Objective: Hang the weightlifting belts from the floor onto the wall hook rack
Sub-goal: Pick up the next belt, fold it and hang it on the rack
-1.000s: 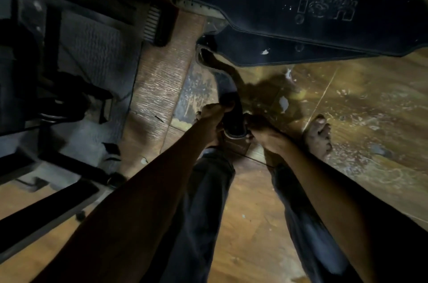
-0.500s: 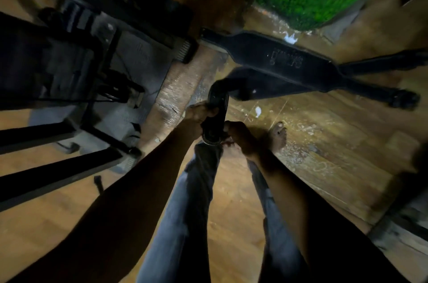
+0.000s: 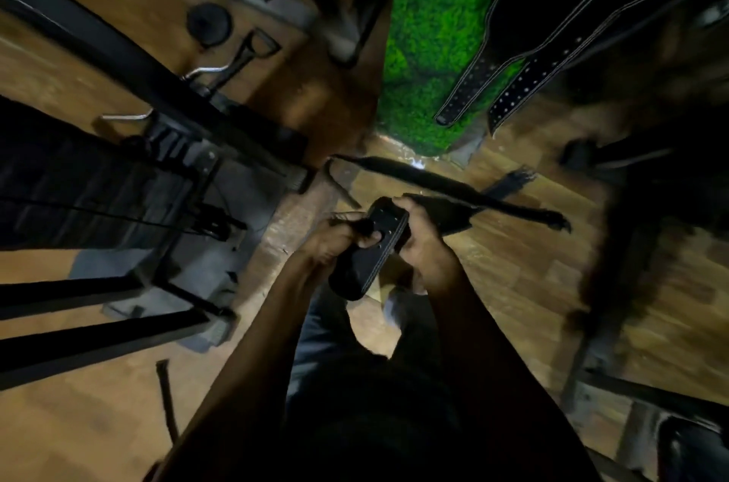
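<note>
I hold the strap end of a black weightlifting belt (image 3: 369, 260) in front of my waist. My left hand (image 3: 335, 239) grips its left side and my right hand (image 3: 420, 239) grips its right side. Its wide part (image 3: 449, 211) trails away to the right of my right hand. A second black belt (image 3: 426, 179) lies flat on the wooden floor just beyond. Two black belts (image 3: 552, 27) with white stitching hang at the upper right, against the green grass-like wall (image 3: 430, 27). The hook rack itself is out of sight.
Black gym machine frames and bars (image 3: 130, 173) fill the left side. A metal cable handle (image 3: 236, 59) and a small round weight plate (image 3: 209, 23) lie on the floor at the upper left. Dark equipment (image 3: 651, 205) stands on the right. My legs are below the belt.
I have risen from the floor, lifting the belt's strap end up in both hands. The view tilted up, bringing the green wall and the hanging belts into sight.
</note>
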{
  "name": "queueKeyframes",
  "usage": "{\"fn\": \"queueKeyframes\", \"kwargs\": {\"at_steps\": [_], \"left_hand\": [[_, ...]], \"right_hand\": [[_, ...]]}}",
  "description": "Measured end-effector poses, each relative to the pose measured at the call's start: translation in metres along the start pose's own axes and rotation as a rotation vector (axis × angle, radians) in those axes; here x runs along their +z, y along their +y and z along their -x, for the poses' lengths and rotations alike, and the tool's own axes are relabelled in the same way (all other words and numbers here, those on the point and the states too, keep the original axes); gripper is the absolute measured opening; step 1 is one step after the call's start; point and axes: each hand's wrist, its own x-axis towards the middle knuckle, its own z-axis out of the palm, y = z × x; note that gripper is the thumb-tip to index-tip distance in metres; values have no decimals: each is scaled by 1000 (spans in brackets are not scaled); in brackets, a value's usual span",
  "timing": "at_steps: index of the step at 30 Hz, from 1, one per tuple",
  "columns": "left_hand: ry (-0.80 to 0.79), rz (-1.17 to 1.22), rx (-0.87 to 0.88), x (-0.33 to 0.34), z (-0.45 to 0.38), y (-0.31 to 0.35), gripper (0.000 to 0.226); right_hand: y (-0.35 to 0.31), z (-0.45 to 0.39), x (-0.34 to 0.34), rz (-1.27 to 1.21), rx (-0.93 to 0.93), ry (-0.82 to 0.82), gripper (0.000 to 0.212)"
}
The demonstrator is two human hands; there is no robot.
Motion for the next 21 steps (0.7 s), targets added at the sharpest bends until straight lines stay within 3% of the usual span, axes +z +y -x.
{"fn": "queueKeyframes", "kwargs": {"at_steps": [3, 4, 6, 8, 12, 14, 16, 17, 21], "left_hand": [[-72, 37, -13, 10, 33, 38, 14], [-129, 79, -26, 13, 41, 51, 17], [-154, 193, -12, 18, 50, 74, 20], [-133, 260, 2, 22, 48, 96, 38], [-200, 282, 23, 44, 56, 142, 82], [-206, 264, 33, 55, 63, 162, 101], [-246, 339, 23, 65, 66, 181, 106], [-266, 398, 20, 70, 69, 190, 105], [-318, 498, 103, 88, 81, 224, 93]], "right_hand": [[-29, 31, 4, 72, -199, 10, 8], [-40, 41, 4, 89, -274, -7, 7], [-57, 58, -1, 97, -409, -12, 19], [-70, 75, -6, 86, -532, -45, 28], [-102, 109, -12, 190, -756, -194, 18], [-123, 130, -10, 260, -859, -279, 37], [-143, 157, -6, 322, -944, -294, 67], [-152, 170, -4, 341, -987, -313, 71], [-186, 225, -4, 378, -1131, -515, 16]]}}
